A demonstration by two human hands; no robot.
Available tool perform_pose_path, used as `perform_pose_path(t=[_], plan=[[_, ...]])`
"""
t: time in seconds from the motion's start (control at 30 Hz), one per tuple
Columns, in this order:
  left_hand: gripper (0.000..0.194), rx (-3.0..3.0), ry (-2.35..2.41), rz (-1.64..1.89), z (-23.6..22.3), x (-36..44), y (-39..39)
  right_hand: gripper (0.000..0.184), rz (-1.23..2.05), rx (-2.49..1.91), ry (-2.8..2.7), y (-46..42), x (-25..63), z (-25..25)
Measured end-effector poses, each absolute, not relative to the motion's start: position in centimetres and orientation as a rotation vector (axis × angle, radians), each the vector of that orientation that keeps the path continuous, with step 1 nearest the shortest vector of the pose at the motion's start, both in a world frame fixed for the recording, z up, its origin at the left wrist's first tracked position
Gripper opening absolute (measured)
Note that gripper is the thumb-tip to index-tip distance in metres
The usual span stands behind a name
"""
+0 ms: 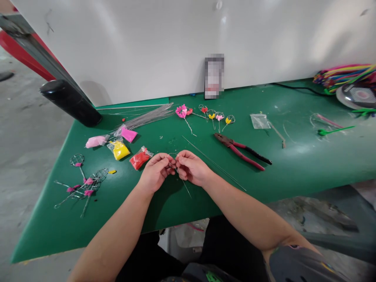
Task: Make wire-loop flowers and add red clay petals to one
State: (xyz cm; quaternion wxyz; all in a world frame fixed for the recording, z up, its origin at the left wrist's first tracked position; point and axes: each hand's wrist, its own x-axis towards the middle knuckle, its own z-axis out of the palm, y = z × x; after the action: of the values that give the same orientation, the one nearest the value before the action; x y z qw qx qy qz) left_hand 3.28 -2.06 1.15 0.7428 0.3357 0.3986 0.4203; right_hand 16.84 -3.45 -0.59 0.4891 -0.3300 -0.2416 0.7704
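Note:
Between my hands is a thin metal wire, bent into a loop at the top, with a loose end reaching down toward me. My left hand pinches one side of it, and my right hand pinches the other, fingertips almost touching. Just right of them lie straight wires on the green table. Beyond these rest pliers with red and black handles. A red clay packet sits beside my left hand, near a yellow packet, a magenta packet and a pale pink packet.
A bundle of wires lies at the back left. Wire pieces with coloured clay stand in a row behind my hands; wire-mesh pieces lie left. A phone-like object leans on the white panel. Colourful pipe cleaners fill the far right.

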Motion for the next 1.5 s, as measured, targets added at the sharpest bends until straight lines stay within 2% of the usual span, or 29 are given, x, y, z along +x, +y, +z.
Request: perform_pose_path(t=[0.4,0.83,1.1,1.5], plan=[[0.008,0.803,0.866,0.904,1.09,3.43,-2.33,0.014,1.916,-0.755,-0.58,-3.56,16.91,-0.5],[0.008,0.739,0.873,0.973,1.32,3.56,-2.24,0.019,1.878,-0.767,-0.587,-3.68,16.59,-0.43],[0.02,0.797,0.889,1.01,1.34,3.66,-2.28,0.02,1.836,-0.796,-0.604,-3.4,16.64,-1.12],[0.015,0.841,0.966,0.996,1.58,3.96,-2.49,0.018,1.856,-0.787,-0.631,-3.8,16.39,-1.06]])
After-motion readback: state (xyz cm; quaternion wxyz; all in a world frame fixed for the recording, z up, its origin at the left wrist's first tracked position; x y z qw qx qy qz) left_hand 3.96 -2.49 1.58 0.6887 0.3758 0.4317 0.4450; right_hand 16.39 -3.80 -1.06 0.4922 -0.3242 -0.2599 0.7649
